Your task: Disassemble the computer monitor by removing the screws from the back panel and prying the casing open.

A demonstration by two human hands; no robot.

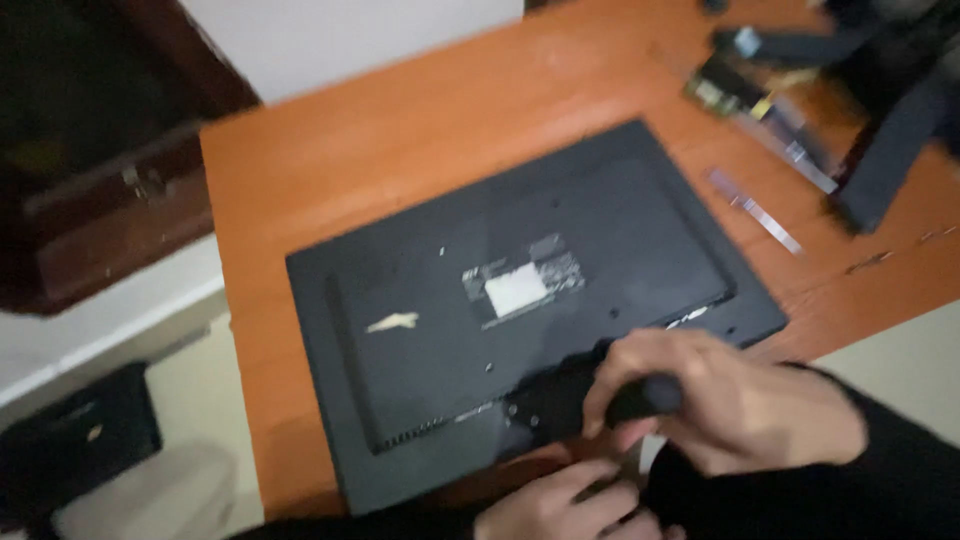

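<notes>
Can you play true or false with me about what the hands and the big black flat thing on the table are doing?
1. The black monitor lies face down on an orange wooden table. True.
2. The right hand grips a dark tool handle. True.
3. The left hand is up by the far corner of the table. False: it is low at the near edge of the monitor, just under the right hand.
4. The monitor's back has a white sticker near its middle. True.
5. The monitor is standing upright. False: it lies flat.
6. The table has nothing else on it. False: blurred dark parts and a clear strip lie at the far right.
</notes>
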